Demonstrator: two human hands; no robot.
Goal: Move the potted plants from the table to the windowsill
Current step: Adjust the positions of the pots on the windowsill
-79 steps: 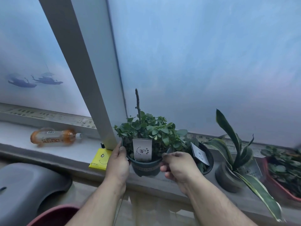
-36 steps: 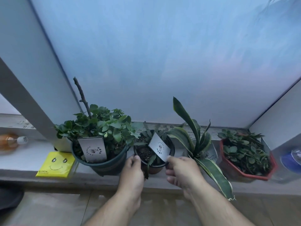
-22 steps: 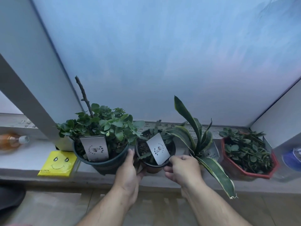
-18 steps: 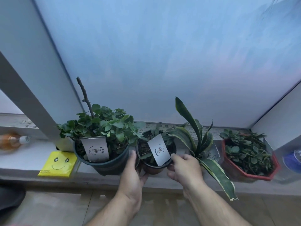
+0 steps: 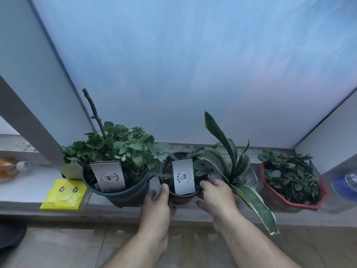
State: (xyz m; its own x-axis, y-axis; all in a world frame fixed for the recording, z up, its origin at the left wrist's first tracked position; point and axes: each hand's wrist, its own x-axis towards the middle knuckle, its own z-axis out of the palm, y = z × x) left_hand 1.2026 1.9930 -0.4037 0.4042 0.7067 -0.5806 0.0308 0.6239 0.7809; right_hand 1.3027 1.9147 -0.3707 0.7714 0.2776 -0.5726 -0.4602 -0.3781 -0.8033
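Several potted plants stand in a row on the windowsill (image 5: 29, 188). A small dark pot (image 5: 182, 198) with a white tag stands in the middle. My left hand (image 5: 157, 206) touches its left rim with the thumb, and my right hand (image 5: 215, 198) grips its right rim. To its left is a big dark green pot (image 5: 119, 196) with a leafy plant and a bare twig. To its right stands a long-leaved striped plant (image 5: 229, 161), then a red octagonal pot (image 5: 293, 200) of small leaves.
A yellow smiley-face packet (image 5: 63, 195) lies on the sill at the left, with an orange bottle (image 5: 11, 169) lying further left. A clear bottle with a blue label (image 5: 343, 186) stands at the far right. A slanted window frame (image 5: 29, 120) rises behind the big pot.
My hands left the big green pot and moved right to the small dark pot. The small pot's white tag has turned from tilted to nearly upright and facing me.
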